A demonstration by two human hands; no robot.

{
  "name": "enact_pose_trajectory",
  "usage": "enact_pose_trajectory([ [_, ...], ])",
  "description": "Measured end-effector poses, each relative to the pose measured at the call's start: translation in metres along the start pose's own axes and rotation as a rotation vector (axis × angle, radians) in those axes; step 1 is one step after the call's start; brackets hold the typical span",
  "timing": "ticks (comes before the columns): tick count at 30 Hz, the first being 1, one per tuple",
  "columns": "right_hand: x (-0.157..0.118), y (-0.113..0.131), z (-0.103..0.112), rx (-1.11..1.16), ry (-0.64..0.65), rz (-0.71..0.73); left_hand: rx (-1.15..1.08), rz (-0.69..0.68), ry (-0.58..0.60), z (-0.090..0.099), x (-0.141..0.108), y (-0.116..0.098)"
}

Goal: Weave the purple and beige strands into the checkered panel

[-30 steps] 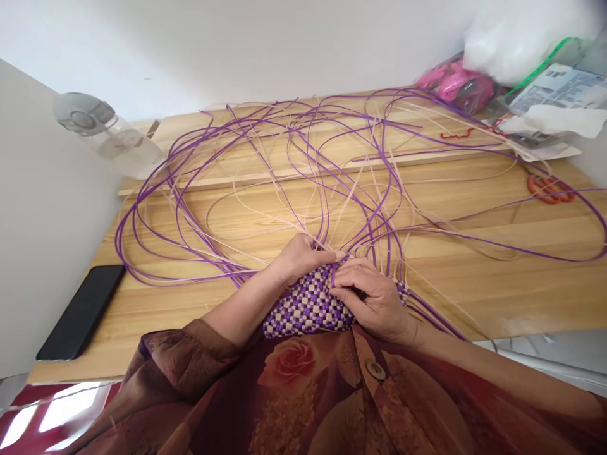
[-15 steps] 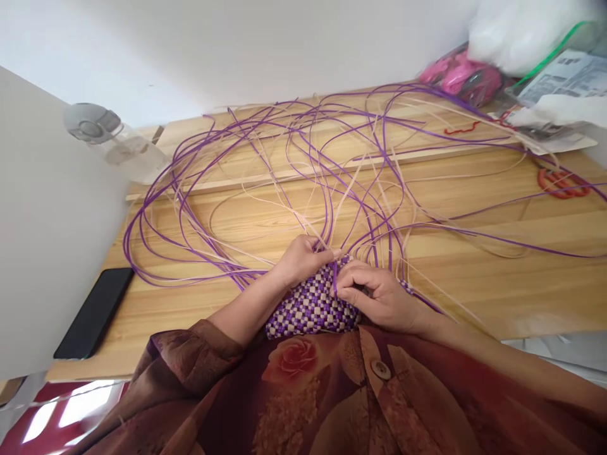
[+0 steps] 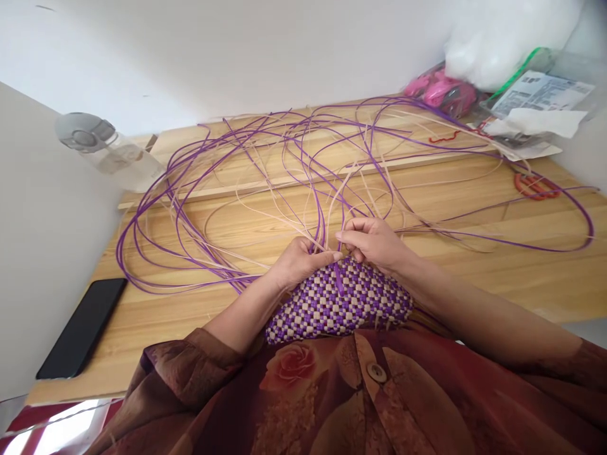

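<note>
Against my body lies a woven piece (image 3: 341,303) in a purple and beige checked pattern. Long purple strands (image 3: 322,212) and beige strands (image 3: 298,219) fan out from its far edge over the table. My left hand (image 3: 303,260) pinches the top edge of the weave, thumb lying along it. Just right of that, my right hand (image 3: 372,241) pinches a purple strand at the far edge, thumb against forefinger. A short purple loop (image 3: 338,278) lies over the front of the weave, below the fingertips.
A black phone (image 3: 81,328) lies on the wooden table (image 3: 497,284) at left, with a clear grey-capped bottle (image 3: 109,151) behind it. Orange-handled scissors (image 3: 537,187), a pink bundle in plastic (image 3: 441,91) and a clear packet (image 3: 545,91) are at right.
My right hand has moved up from the front of the weave to its far edge, uncovering the right part of the pattern. My left hand keeps its hold. The view has shifted slightly.
</note>
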State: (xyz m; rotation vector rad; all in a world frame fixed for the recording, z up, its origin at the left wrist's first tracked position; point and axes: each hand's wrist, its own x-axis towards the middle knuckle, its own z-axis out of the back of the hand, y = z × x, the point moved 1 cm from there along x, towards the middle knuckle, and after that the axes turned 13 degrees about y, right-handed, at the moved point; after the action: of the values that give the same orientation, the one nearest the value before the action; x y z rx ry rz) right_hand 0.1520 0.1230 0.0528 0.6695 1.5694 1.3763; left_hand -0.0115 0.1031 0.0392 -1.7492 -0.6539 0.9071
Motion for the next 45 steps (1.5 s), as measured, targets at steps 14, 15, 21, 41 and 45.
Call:
enact_pose_trajectory([
  [14, 0.001, -0.017, 0.022, -0.453, 0.088, -0.207, 0.053, -0.062, 0.067, 0.002, 0.006, 0.01],
  [15, 0.002, -0.016, 0.019, -0.575, 0.022, -0.107, 0.071, -0.053, 0.057, 0.002, 0.006, 0.01],
  [21, -0.006, -0.013, 0.017, -0.376, 0.083, 0.098, 0.097, 0.005, 0.063, 0.006, 0.005, 0.01],
  [41, 0.03, 0.013, 0.1, -0.04, -0.37, 0.012, -0.048, 0.244, 0.053, 0.012, 0.004, 0.007],
  [45, 0.017, 0.011, 0.081, -0.012, -0.126, -0.034, -0.072, 0.308, 0.111, 0.016, 0.004, 0.0],
])
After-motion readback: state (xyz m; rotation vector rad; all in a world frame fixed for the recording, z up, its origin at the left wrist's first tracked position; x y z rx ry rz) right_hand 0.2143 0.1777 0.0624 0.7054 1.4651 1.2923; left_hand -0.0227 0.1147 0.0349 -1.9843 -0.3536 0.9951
